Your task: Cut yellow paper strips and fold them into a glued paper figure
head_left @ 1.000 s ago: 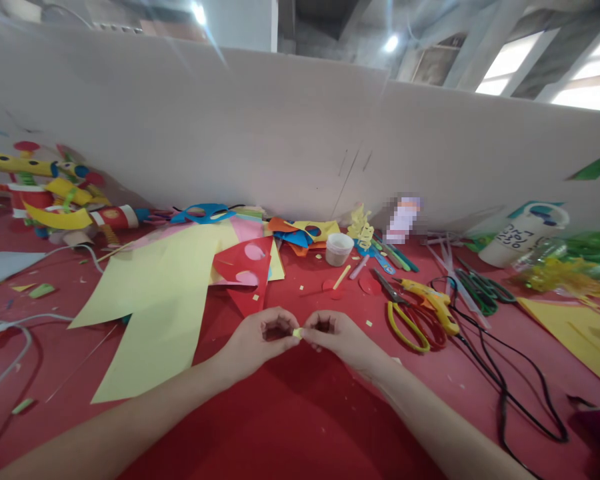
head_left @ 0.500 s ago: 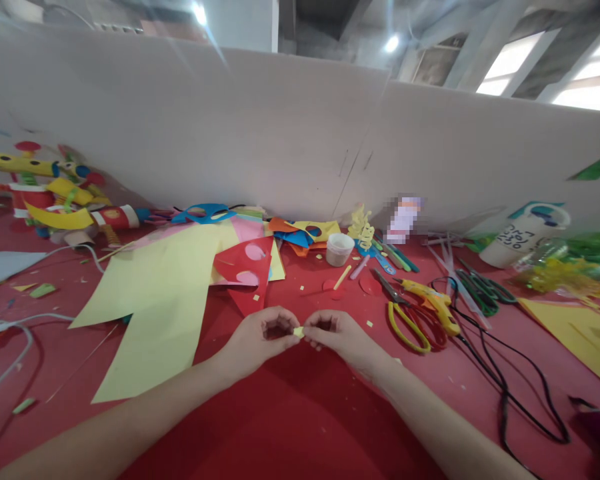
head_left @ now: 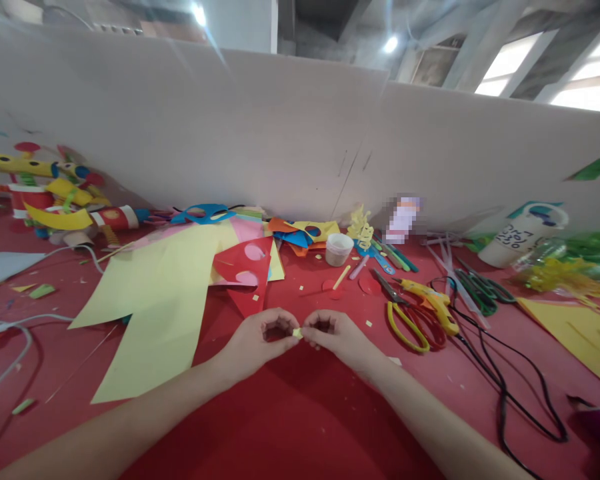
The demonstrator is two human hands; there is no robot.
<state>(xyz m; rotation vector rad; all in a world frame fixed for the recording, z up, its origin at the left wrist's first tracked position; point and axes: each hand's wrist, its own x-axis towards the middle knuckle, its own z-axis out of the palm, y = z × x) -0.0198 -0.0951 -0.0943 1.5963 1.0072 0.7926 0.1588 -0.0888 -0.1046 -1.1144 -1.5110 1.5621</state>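
A tiny piece of yellow paper (head_left: pixel 297 333) is pinched between my two hands above the red tabletop. My left hand (head_left: pixel 258 341) grips its left side with thumb and fingertips. On the other side, the fingertips of my right hand (head_left: pixel 341 339) close on the same piece, partly covering it. Just beyond my left hand lies a red paper shape (head_left: pixel 259 269) with oval holes. Scissors with yellow and red handles (head_left: pixel 405 330) rest to the right of my right hand, overlapped by a yellow glue gun (head_left: pixel 433 303).
Large pale yellow paper (head_left: pixel 165 300) covers the left side. A small white tub (head_left: pixel 339 249) stands behind my hands, near felt pens (head_left: pixel 400 257). Black cable (head_left: pixel 505 383) loops across the right. A pale upright panel (head_left: pixel 230 127) borders the back. Paper toys (head_left: pixel 55 193) sit far left.
Both hands keep nearly the same place and the same pinch on the yellow piece. Only a very slight shift of the view shows.
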